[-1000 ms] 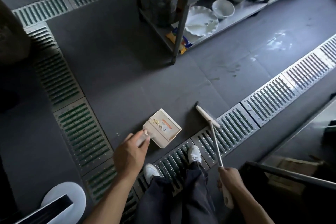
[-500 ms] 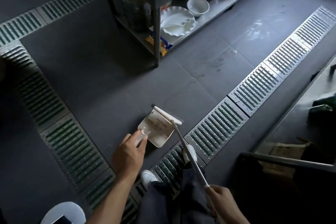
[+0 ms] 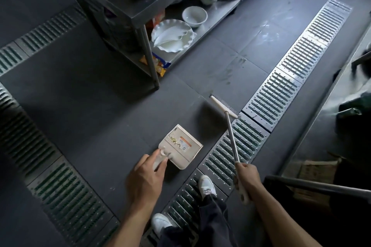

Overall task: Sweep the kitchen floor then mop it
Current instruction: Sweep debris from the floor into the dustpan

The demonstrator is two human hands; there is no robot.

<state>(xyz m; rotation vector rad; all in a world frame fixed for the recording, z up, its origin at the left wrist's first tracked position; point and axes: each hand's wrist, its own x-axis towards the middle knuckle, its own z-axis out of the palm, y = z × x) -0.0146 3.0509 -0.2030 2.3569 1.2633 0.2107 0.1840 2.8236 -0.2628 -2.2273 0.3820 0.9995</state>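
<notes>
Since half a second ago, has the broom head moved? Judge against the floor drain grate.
Yes. The broom head swung off the dustpan mouth, out toward the floor drain grate.

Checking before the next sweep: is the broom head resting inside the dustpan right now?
No. The broom head is on the floor beside the drain grate, apart from the dustpan.
</notes>
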